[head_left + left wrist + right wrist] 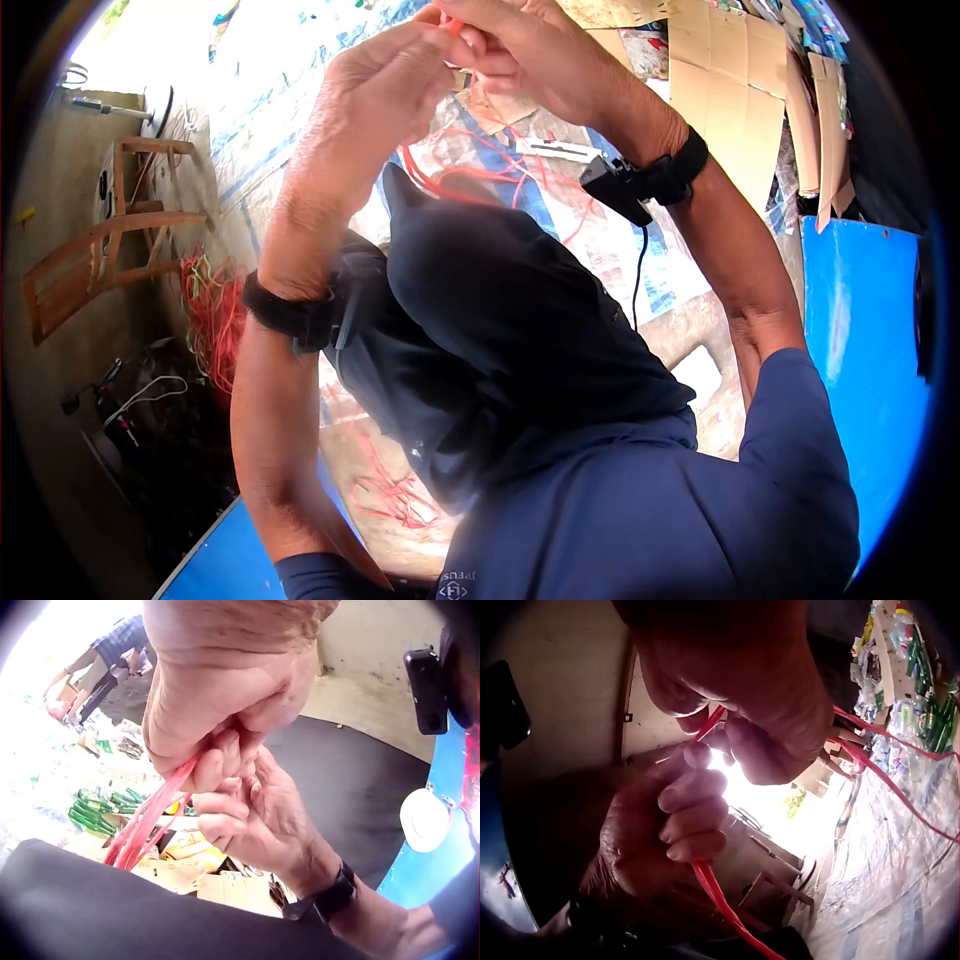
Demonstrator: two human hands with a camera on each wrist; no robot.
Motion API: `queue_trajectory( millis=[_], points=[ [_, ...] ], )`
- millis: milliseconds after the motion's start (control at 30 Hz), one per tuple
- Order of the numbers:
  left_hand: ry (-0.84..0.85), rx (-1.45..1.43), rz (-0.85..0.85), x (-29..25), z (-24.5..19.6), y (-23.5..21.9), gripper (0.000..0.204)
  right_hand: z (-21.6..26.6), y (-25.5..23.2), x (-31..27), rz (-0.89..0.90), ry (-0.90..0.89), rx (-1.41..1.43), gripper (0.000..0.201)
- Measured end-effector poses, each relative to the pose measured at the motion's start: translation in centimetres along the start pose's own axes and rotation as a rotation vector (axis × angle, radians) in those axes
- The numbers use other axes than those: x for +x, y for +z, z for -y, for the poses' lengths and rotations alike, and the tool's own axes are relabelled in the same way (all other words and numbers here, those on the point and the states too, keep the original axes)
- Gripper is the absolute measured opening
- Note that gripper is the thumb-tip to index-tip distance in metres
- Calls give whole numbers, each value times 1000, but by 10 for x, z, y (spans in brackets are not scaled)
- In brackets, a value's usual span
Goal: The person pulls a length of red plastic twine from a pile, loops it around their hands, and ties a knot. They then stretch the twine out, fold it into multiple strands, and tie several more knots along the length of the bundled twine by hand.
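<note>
Both hands meet at the top of the head view, with red strands (453, 25) between their fingertips. My left hand (385, 95) has its fingers curled round the bundle; in the left wrist view, red strands (154, 814) hang below that hand (225, 690). Close against it is my right hand (545, 65), fingers bent. The right wrist view shows the right hand (742, 694) pinching a short red length (711, 724) just above the left hand (671, 821). A thicker red bundle (718, 896) runs down out of the left fist. Some fingertips overlap and are partly hidden.
Loose red strands (215, 325) lie beside a wooden frame (110, 250) at the left. Cardboard (727, 85) is at the upper right, above a blue surface (855, 330). Green bottles (94, 812) and a bending person (112, 649) appear in the left wrist view.
</note>
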State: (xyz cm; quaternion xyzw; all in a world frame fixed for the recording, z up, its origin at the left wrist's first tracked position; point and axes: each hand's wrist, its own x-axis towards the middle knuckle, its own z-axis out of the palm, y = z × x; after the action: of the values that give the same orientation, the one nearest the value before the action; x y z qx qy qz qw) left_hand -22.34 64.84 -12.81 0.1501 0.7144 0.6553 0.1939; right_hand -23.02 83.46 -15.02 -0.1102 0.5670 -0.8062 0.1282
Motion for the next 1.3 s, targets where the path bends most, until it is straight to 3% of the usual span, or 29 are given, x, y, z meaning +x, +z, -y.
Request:
queue_trajectory(
  millis=[100, 200, 300, 333, 433, 500, 567, 700, 800, 900, 933, 967, 1033, 1067, 1300],
  points=[
    [-11, 87, 12, -3, 2, 6, 29, -4, 3, 8, -63, -6, 52, 24],
    [-52, 98, 28, -6, 3, 5, 29, 5, -9, 0, 39, 36, 143, 21],
    [-51, 27, 72, -9, 8, -9, 31, 19, -29, -1, -126, 10, 28, 21],
    [-39, 43, 25, -11, 8, -11, 31, 20, -42, -3, -100, -45, 122, 21],
    [-9, 7, -44, -13, 15, -24, 31, 32, -86, -5, -294, -116, 270, 22],
    [-21, -4, -171, -16, 14, -30, 30, 38, -116, -15, -414, -160, 301, 22],
    [-13, -8, -192, -19, 16, -39, 30, 41, -147, -24, -488, -185, 285, 21],
    [26, 103, -177, -27, 15, -58, 32, 45, -202, -50, -477, -210, 316, 21],
    [24, 178, -255, -33, 8, -70, 35, 54, -225, -65, -770, -272, 118, 15],
    [33, 261, -294, -37, 3, -83, 37, 62, -226, -81, -802, -330, 57, 11],
    [26, 266, -268, -38, 4, -86, 38, 57, -284, -89, -340, -264, 174, 27],
    [25, 267, -272, -38, 5, -86, 38, 59, -273, -86, -336, -264, 176, 27],
    [104, 346, -266, -36, 7, -83, 39, 65, -239, -83, -766, -258, 120, 27],
    [105, 362, -298, -34, 8, -84, 38, 63, -245, -86, -686, -257, 88, 27],
    [150, 252, -477, -23, -7, -102, 23, 53, -252, -84, -678, -221, 67, 26]
  ],
)
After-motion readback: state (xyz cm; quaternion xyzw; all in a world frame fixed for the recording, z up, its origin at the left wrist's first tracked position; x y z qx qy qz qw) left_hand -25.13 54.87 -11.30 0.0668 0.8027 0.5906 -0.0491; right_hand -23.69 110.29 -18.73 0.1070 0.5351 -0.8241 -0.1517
